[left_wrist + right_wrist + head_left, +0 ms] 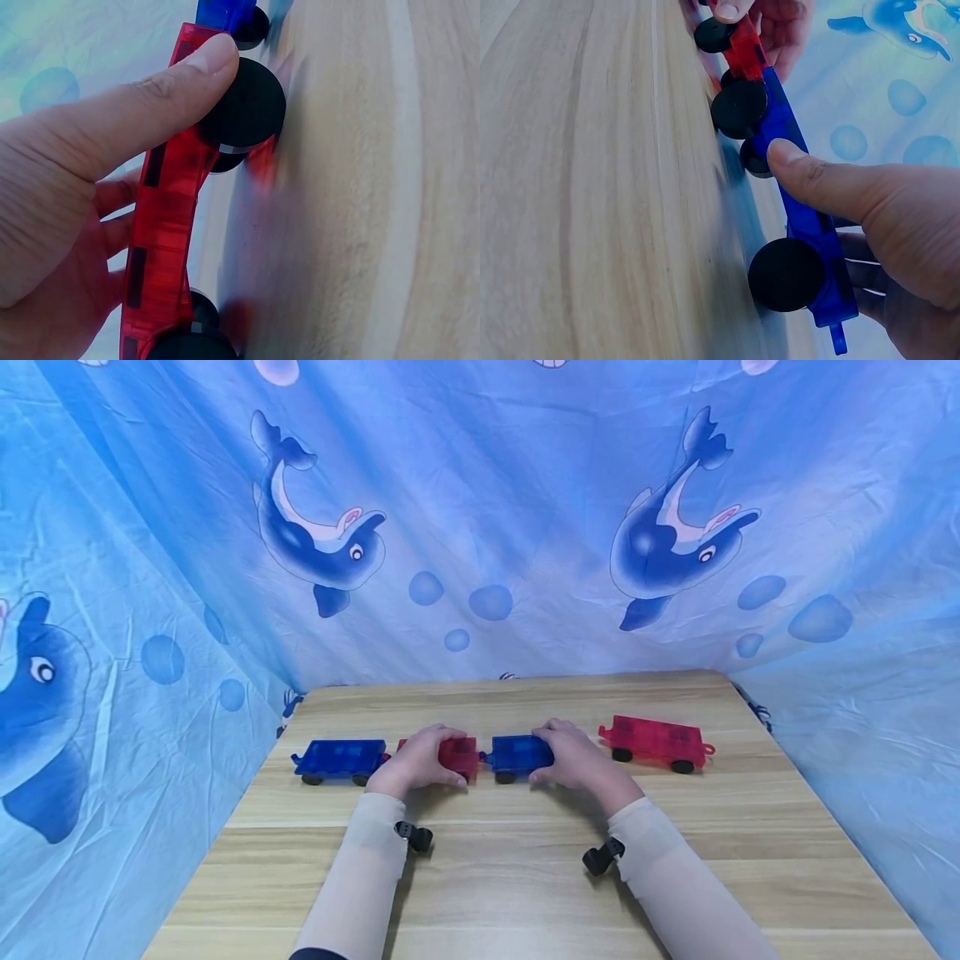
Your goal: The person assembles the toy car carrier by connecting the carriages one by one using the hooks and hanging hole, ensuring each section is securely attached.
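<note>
In the head view my left hand (420, 762) grips a translucent red toy train car (459, 755) across its top. The left wrist view has the thumb pressed near a black wheel (244, 105), the other fingers behind the car. My right hand (576, 760) holds a translucent blue toy train car (517, 755); in the right wrist view its thumb lies on the near side, between the wheels. The two held cars meet end to end at their couplings. Left of the red car a second blue car (341, 758) stands, its right end meeting the red car's left end by my left hand.
A second red car (660, 742) stands apart on the right, slightly angled. All the cars are on a wood-grain table (480, 877). Blue cloth printed with dolphins (480, 527) hangs behind the table and along both sides.
</note>
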The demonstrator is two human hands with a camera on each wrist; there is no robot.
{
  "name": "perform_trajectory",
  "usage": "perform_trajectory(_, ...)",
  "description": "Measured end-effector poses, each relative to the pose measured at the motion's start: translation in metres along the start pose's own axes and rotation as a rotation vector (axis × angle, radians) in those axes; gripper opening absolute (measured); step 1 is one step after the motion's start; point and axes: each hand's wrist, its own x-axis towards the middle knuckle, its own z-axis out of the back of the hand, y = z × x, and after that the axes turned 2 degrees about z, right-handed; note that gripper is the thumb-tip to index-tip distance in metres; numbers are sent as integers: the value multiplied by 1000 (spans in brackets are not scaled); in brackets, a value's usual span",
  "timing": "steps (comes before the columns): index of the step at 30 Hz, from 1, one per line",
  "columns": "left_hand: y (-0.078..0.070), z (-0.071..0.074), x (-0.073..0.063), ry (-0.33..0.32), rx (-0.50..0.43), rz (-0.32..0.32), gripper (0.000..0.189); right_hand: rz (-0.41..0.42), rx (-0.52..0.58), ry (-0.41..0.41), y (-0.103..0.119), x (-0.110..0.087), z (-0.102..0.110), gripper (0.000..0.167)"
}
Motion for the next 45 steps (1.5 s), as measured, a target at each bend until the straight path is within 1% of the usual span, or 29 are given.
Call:
perform_trajectory(6, -5, 2, -1, 8, -24, 0, 91, 1, 47, 13, -2, -4, 8, 88)
perform_trajectory(9, -8, 2, -1, -8, -37, -12, 89, 2, 68, 11, -5, -8, 14, 85)
perform_trajectory(13, -10, 1, 1, -29, -22, -26, 85, 18, 83, -14, -14, -14, 25, 82)
perform_trajectory(16, -12, 0, 1, -31, -15, -31, 80, 17, 89, -35, -23, -20, 35, 82)
perform_trajectory(21, -19, -4, 1, -45, -21, -51, 73, -37, 116, -51, -39, -29, 51, 83)
perform_trajectory(23, -23, -5, 1, -61, -25, -76, 69, -63, 116, -58, -45, -32, 56, 85)
perform_trajectory(28, -34, -11, 6, -95, -28, -157, 63, -112, 73, -78, -60, -38, 65, 92)
perform_trajectory(31, -41, -15, 9, -103, -26, -188, 61, -136, 60, -80, -67, -41, 68, 95)
perform_trajectory(34, -49, -20, 11, -102, -17, -210, 62, -159, 38, -76, -75, -42, 69, 97)
perform_trajectory(38, -60, -27, 16, -98, 22, -219, 65, -181, 13, -75, -85, -45, 69, 99)
perform_trajectory(41, -68, -32, 21, -98, 43, -225, 68, -192, 9, -82, -91, -47, 69, 99)
perform_trajectory(45, -79, -39, 29, -102, 61, -255, 70, -214, 9, -86, -97, -50, 71, 97)
